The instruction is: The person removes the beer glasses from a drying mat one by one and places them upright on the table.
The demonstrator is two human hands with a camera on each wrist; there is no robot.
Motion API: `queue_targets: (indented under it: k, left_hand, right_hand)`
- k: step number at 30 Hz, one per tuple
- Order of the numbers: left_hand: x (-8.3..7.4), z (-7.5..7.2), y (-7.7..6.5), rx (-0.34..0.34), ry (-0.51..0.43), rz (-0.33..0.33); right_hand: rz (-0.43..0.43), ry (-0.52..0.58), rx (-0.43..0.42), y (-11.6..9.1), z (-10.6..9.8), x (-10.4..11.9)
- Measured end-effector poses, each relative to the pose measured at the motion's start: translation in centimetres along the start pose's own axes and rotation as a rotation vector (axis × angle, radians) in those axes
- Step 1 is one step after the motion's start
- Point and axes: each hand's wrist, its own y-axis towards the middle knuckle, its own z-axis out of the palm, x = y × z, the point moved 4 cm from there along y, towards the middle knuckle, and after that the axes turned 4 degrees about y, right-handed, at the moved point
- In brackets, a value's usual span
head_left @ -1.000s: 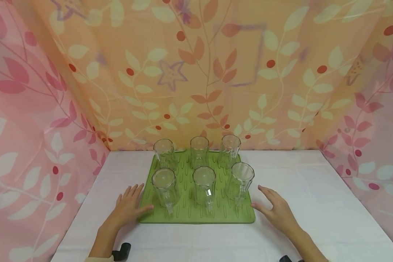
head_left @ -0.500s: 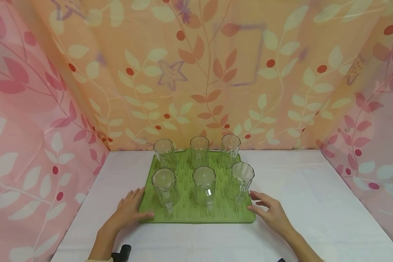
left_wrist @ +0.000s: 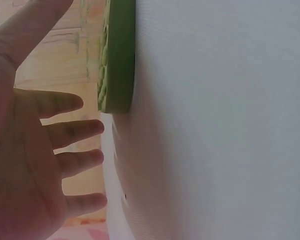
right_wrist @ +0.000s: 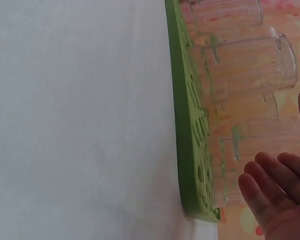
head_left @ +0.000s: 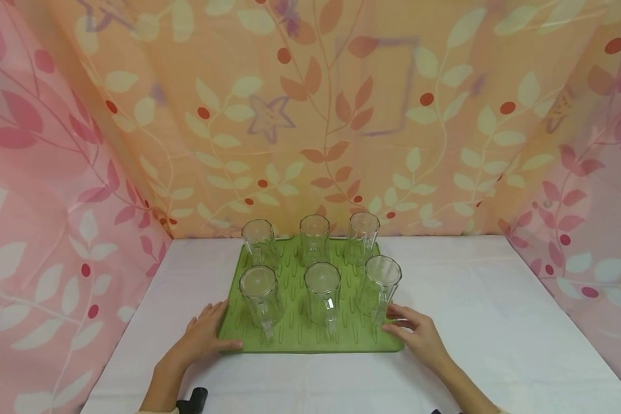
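Note:
Several clear glass mugs stand in two rows on a green ridged mat [head_left: 300, 341], handles toward me in the front row. My right hand [head_left: 418, 336] is at the front right mug [head_left: 380, 282], its fingertips right at the handle; thumb and fingers are apart. The right wrist view shows its relaxed fingers [right_wrist: 277, 182] beside the glass. At the mat's left edge lies my left hand [head_left: 202, 333], fingers spread and thumb over the front left corner. The front left mug [head_left: 260, 287] and front middle mug [head_left: 322, 287] stand between the hands.
A white cloth [head_left: 476, 287] covers the table under the mat. Behind the back row hangs an orange leaf-patterned curtain [head_left: 186, 149], with pink patterned cloth [head_left: 26, 230] at both sides. A black wrist piece [head_left: 194, 399] shows by the left forearm.
My right hand has moved left from beside the mat to the front right mug's handle. My left hand has shifted slightly down along the mat's edge. The mugs have stayed in place.

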Motion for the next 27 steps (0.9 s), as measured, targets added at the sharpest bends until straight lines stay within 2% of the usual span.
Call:
queue_targets:
  k: [8, 15, 20, 27]
  left_hand:
    - [0.1, 0.2, 0.0, 0.032, -0.032, -0.015]
    - [0.1, 0.4, -0.1, 0.073, -0.077, -0.059]
    - [0.1, 0.4, -0.2, 0.075, -0.088, -0.064]
    - [0.3, 0.6, 0.0, 0.077, -0.077, -0.076]
  right_hand:
    - [0.076, -0.011, -0.03, 0.0, 0.7, -0.5]
    - [0.072, 0.007, -0.046, 0.1, 1.3, -0.6]
    - [0.062, -0.017, -0.066, 0.3, 1.7, 0.2]
    - [-0.002, -0.035, -0.131, 0.4, 2.2, 0.0]
